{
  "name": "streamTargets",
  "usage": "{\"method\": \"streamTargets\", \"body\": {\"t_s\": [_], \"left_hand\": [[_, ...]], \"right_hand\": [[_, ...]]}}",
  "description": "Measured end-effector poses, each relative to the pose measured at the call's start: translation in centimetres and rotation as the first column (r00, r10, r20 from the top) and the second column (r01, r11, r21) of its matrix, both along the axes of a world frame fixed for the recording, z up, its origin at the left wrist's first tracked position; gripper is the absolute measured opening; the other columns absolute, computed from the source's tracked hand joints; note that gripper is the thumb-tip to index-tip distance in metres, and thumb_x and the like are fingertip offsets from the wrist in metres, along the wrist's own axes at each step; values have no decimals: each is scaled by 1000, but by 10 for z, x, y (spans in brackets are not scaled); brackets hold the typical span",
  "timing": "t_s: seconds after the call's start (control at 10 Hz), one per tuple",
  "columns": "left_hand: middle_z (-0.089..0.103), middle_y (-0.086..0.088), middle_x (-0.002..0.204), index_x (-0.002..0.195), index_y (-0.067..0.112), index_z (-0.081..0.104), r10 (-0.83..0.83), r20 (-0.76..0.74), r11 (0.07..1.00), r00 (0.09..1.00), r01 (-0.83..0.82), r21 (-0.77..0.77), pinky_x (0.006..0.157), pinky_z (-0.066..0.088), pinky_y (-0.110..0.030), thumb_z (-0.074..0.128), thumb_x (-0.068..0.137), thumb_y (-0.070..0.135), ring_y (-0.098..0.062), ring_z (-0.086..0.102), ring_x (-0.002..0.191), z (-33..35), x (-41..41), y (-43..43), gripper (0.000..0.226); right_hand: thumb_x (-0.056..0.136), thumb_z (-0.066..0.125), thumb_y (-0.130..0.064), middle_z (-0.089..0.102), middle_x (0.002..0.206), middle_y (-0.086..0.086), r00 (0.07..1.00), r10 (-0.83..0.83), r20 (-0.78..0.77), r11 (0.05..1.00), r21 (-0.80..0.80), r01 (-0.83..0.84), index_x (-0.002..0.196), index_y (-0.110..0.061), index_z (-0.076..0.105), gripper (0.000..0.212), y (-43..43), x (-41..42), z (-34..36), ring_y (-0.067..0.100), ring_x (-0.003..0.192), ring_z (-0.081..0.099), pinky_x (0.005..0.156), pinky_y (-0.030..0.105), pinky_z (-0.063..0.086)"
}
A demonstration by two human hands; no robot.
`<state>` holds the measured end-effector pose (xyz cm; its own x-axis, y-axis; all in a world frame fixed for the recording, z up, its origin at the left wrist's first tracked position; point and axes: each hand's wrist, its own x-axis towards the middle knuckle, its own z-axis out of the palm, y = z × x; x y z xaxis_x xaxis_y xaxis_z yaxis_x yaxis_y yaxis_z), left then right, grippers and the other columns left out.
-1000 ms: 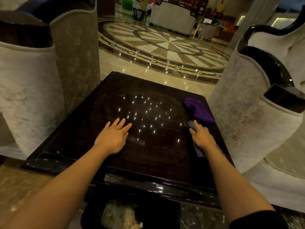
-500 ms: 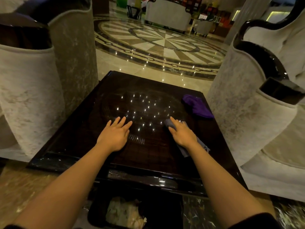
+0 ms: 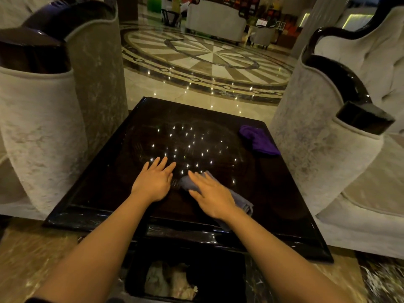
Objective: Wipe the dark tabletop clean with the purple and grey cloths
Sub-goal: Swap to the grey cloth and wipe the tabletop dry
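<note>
The dark glossy tabletop fills the middle of the view and mirrors small ceiling lights. My right hand lies flat on the grey cloth, pressing it onto the table near the centre, fingers spread. The cloth sticks out in front of the fingertips and behind the wrist. My left hand rests flat on the bare tabletop just left of it, fingers slightly apart, holding nothing. The purple cloth lies crumpled at the table's far right corner, apart from both hands.
Pale upholstered armchairs with dark glossy arm tops stand close on the left and right of the table. A dark bin with crumpled waste sits under the near edge. Patterned marble floor stretches beyond.
My right hand has slid the grey cloth leftward across the table, from beside the purple cloth to next to my left hand. The left hand has stayed in place.
</note>
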<state>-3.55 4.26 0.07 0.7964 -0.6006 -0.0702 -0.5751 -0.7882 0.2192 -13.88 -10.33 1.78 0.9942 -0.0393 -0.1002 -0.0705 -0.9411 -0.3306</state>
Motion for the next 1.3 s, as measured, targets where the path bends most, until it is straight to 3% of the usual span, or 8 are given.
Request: {"method": "streamTargets", "body": {"t_s": [0.4, 0.5, 0.7, 0.8, 0.9, 1.0, 1.3], "left_hand": [[6, -6, 157, 146, 23, 9, -6, 11, 1000, 1000, 6, -2, 118, 6, -42, 20, 98, 30, -23, 1, 145, -4, 4, 0, 49], [5, -6, 157, 146, 24, 9, -2, 12, 1000, 1000, 2, -1, 118, 5, -42, 20, 98, 30, -23, 0, 145, -4, 3, 0, 49], [8, -5, 157, 146, 24, 11, 0, 28, 1000, 1000, 1, -11, 118, 6, -42, 21, 98, 30, -22, 3, 145, -7, 5, -1, 49], [1, -6, 158, 146, 25, 5, -42, 0, 996, 999, 42, 78, 118, 6, -42, 33, 96, 32, -23, -1, 145, -7, 12, 1, 58], [3, -6, 158, 146, 23, 7, -50, 12, 997, 999, 49, 62, 117, 7, -43, 32, 95, 31, -24, 2, 145, -7, 10, 3, 57], [9, -6, 157, 145, 24, 12, -9, 21, 1000, 1000, 9, -6, 117, 8, -43, 20, 98, 32, -24, 4, 145, -6, 5, 1, 49], [6, -6, 157, 146, 24, 10, -8, -2, 1000, 1000, 8, 17, 117, 6, -43, 19, 98, 31, -24, 2, 145, -3, 5, 1, 49]], "right_hand": [[93, 41, -31, 24, 153, 2, 972, 234, 31, 972, -15, -234, 142, -26, 17, 55, 37, -36, 6, 21, 141, 18, 114, 31, 16], [93, 43, -26, 31, 150, 2, 965, 257, 45, 964, 52, -259, 140, -25, 25, 51, 41, -40, 9, 19, 140, 21, 113, 30, 18], [92, 46, -21, 44, 143, 1, 972, 214, 102, 938, 257, -233, 136, -27, 36, 45, 44, -42, 18, 17, 133, 36, 107, 36, 34], [87, 50, -8, 52, 136, 7, 970, 94, 224, 883, 431, -185, 131, -18, 44, 45, 40, -31, 39, 20, 126, 47, 105, 37, 38], [86, 49, 1, 51, 135, 12, 952, 8, 306, 858, 488, -164, 129, -8, 45, 44, 25, -20, 59, 22, 126, 46, 106, 29, 34], [87, 47, 0, 49, 137, 11, 930, -46, 363, 899, 422, -120, 130, -7, 44, 44, -5, -6, 78, 17, 126, 43, 104, 21, 30], [93, 42, -17, 33, 148, 8, 910, -196, 365, 980, 91, 174, 137, -26, 32, 47, -113, 47, 59, 25, 134, 32, 107, 42, 31]]}}
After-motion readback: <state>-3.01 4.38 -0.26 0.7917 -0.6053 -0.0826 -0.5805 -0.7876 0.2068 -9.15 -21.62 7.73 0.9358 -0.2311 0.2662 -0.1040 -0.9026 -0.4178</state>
